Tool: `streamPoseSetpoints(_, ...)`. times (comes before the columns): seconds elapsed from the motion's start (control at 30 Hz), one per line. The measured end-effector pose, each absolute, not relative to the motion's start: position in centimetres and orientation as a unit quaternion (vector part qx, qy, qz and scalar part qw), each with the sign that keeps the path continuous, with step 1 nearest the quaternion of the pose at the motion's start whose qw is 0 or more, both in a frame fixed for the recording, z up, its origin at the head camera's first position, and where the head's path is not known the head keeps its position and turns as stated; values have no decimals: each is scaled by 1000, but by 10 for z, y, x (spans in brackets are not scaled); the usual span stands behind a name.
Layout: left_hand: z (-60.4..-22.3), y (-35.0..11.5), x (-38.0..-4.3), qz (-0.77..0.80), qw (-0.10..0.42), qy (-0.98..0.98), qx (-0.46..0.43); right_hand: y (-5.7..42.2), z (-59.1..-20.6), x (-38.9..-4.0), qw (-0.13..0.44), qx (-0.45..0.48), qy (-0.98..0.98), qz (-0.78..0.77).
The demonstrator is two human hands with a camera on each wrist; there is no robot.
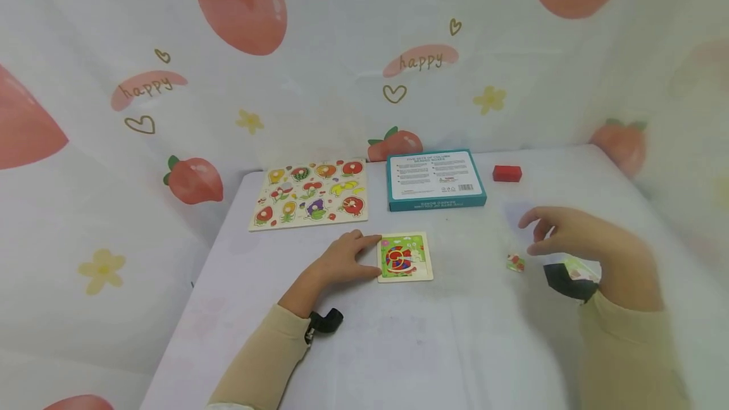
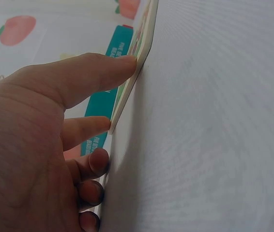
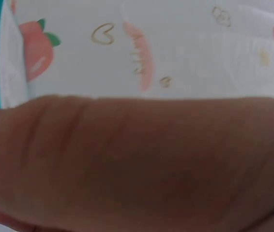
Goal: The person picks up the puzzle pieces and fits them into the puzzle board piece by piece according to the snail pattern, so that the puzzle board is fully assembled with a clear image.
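A small square puzzle board [image 1: 424, 258] with a snail picture lies on the table. My left hand [image 1: 340, 259] is at its left side, thumb and index fingertips touching that edge near the corners, the other fingers bent behind. The left wrist view shows the thumb [image 2: 93, 72] against the board's pale rim [image 2: 132, 82]. My right hand [image 1: 575, 233] hovers to the right with loosely bent fingers, thumb and index apart and nothing between them. Just left of and below its thumb lies a small colourful puzzle piece [image 1: 515, 262]. In the right wrist view the hand [image 3: 142, 159] fills the lower part, blurred.
A fruit peg puzzle [image 1: 310, 192] lies at the back left. Beside it is a teal and white box [image 1: 436, 179], with a red block [image 1: 507, 173] to its right. More colourful pieces [image 1: 579, 267] show partly behind the right wrist. A printed cloth hangs behind the table.
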State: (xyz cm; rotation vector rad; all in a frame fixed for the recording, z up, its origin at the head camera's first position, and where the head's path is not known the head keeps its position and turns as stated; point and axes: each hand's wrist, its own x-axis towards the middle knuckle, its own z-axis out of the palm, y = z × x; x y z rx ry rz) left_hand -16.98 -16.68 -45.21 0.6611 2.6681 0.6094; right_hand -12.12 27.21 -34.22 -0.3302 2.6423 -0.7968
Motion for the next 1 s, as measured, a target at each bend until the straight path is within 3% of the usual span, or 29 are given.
streamPoseSetpoints(0.33, -453, -167, -169, 220, 165, 933, 232, 279, -380, -145, 306, -35, 895, -324)
streamPoseSetpoints(1.0, -452, -167, -169, 221, 157, 934, 233, 261, -403, -149, 310, 14, 912, -268)
